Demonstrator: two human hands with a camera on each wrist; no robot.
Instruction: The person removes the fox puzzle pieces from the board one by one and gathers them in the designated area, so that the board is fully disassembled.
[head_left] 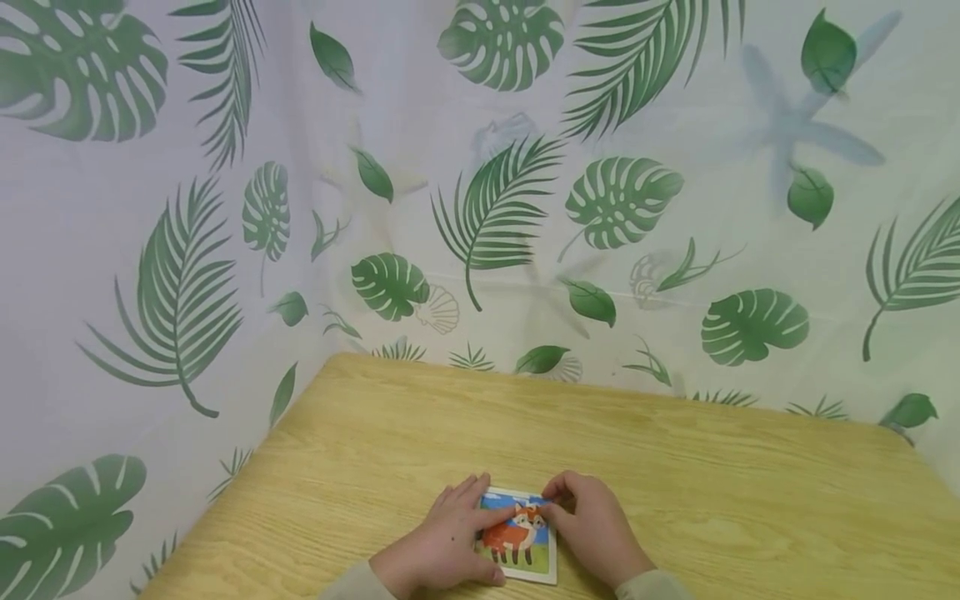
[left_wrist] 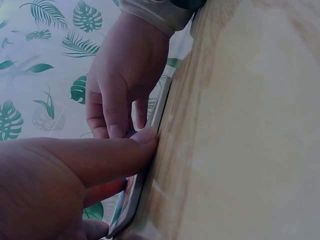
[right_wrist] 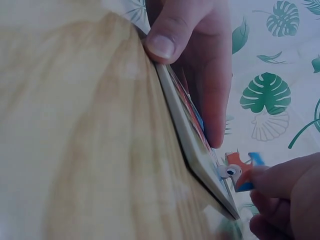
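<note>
A small jigsaw puzzle (head_left: pixel 510 540) with a fox on grass under a blue sky lies in its white-edged tray (head_left: pixel 552 557) near the table's front. My left hand (head_left: pixel 448 540) rests over the tray's left side, thumb on the near edge and index finger straight across the picture. At the upper right of the tray, my right hand (head_left: pixel 597 527) pinches a jigsaw piece (right_wrist: pixel 242 172) between thumb and finger. The right wrist view shows an eye with orange and blue on that piece, tilted up at the tray's edge. In the head view my fingers mostly hide it.
A wood-grain table (head_left: pixel 420 425) carries the tray. White curtains with green leaf prints (head_left: pixel 495 208) rise along the table's back and left edges. Light-coloured sleeves (head_left: pixel 360 583) cover both wrists.
</note>
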